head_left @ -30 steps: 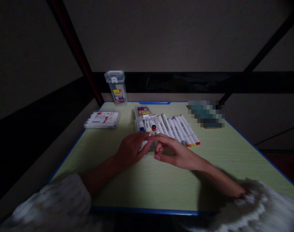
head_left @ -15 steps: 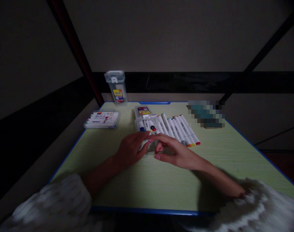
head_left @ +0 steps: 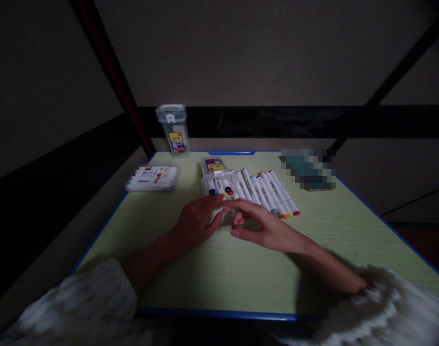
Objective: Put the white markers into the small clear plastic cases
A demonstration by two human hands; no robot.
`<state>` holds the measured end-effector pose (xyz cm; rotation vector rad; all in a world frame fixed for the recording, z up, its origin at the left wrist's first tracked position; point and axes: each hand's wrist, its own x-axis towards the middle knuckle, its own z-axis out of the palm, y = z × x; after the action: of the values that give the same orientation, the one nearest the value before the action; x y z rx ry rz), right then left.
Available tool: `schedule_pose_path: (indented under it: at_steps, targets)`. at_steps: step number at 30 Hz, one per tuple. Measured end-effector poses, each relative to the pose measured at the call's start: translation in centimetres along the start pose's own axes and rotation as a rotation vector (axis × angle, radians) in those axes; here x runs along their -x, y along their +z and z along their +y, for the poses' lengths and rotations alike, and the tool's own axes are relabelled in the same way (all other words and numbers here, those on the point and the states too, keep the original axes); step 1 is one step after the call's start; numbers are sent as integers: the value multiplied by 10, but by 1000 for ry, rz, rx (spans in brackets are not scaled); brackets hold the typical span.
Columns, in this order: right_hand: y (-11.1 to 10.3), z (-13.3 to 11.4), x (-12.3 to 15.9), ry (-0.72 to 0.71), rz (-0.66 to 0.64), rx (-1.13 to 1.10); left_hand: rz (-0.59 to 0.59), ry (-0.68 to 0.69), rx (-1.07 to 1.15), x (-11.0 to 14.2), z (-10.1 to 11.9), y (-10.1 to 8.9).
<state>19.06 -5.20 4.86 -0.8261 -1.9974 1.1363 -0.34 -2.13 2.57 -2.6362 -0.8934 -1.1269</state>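
Observation:
A clear plastic marker case [head_left: 216,179] lies open on the green table [head_left: 241,269] with several markers inside. My left hand [head_left: 195,222] rests at its near end, fingers curled against the case's open lid. My right hand [head_left: 260,225] meets it from the right, fingers bent and touching the same near end of the case. A row of white markers [head_left: 268,192] with coloured caps lies just right of the case.
A flat pack of markers [head_left: 152,178] lies at the back left. A tall clear box [head_left: 173,129] stands upright at the far edge. A blurred dark object [head_left: 307,169] sits at the back right. The table has a blue rim.
Almost nothing differs: both hands stay at the near end of the case, with only a slight shift of the fingers.

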Motion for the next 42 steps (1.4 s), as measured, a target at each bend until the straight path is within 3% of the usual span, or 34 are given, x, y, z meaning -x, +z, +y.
schedule_pose_path:
  at_steps: [42]
  targets:
    - [-2, -2, 0, 15, -15, 73, -56, -8, 28, -1, 0, 1]
